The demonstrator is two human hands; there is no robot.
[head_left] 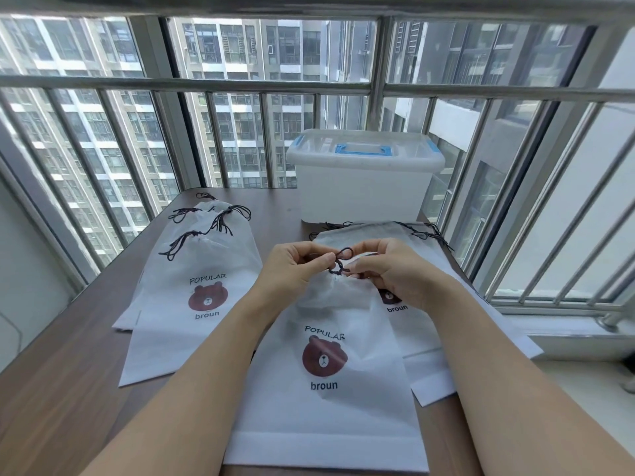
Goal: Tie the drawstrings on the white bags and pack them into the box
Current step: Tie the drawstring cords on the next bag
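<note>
In the head view, the left hand (295, 266) and right hand (388, 269) each pinched the dark drawstring (340, 261) at the mouth of the front white bag (330, 383), mid-knot. A slack pull could let the loop slip out. The lidded box (364, 180) stood behind; its contents could not be made out.

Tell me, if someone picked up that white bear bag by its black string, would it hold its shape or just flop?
Probably flop: the white bag lies flat and creased, so it looks thin and empty. It seems light, as only the pinched drawstring gathers its top. Pushed, it would likely slide on the smooth table.
</note>
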